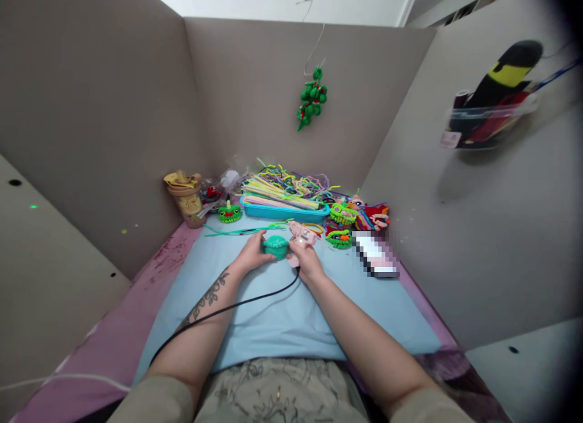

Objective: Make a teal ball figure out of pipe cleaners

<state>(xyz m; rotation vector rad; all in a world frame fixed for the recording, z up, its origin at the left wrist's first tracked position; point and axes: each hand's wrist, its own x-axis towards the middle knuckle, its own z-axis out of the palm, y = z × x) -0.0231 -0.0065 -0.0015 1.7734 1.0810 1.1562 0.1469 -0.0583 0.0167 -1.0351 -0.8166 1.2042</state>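
Loose teal stems (248, 231) lie unused; your left hand (253, 253) pinches the rounded teal piece (276, 247) over the worktop (364, 314), seemingly formed but lacking facial details; your right hand (310, 263) grasps a pink corded tool (303, 234), left of a finished-looking green piece (339, 239).

short khaki sleeves (157, 402) | leafy left-forearm tattoo (212, 294) | shirt print (279, 394), perhaps floral

The teal piece (276, 247) is fuzzy, the tray (283, 213) smooth plastic, the pink tool (304, 233) probably plastic.
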